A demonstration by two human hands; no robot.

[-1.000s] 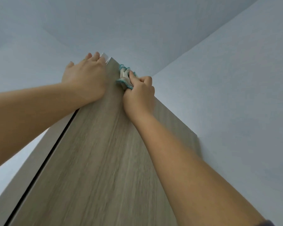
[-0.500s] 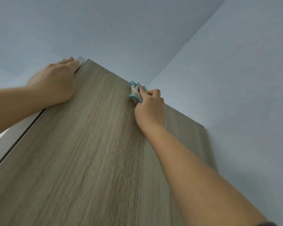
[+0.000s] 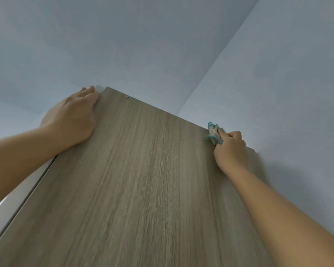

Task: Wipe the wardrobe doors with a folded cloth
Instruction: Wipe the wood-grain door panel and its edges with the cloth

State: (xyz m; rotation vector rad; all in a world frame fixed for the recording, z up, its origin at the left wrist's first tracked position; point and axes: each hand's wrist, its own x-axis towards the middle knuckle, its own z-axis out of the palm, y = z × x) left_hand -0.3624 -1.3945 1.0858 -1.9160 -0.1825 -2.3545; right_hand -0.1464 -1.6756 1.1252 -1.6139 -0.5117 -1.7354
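Wood-grain wardrobe door (image 3: pixel 143 180), pale ceiling (image 3: pixel 123 45) above; left hand (image 3: pixel 69 120) flat at top-left corner; right hand (image 3: pixel 229 149) gripping folded cloth (image 3: pixel 213 133) on top edge.

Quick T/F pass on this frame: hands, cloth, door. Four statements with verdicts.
1. The right hand grips the folded cloth at the top edge of the wardrobe door. True.
2. The left hand holds a second cloth. False: it holds nothing and rests on the door's upper left corner.
3. The folded cloth is red. False: it is pale with teal edging.
4. A screw head shows near the door's top edge. True.
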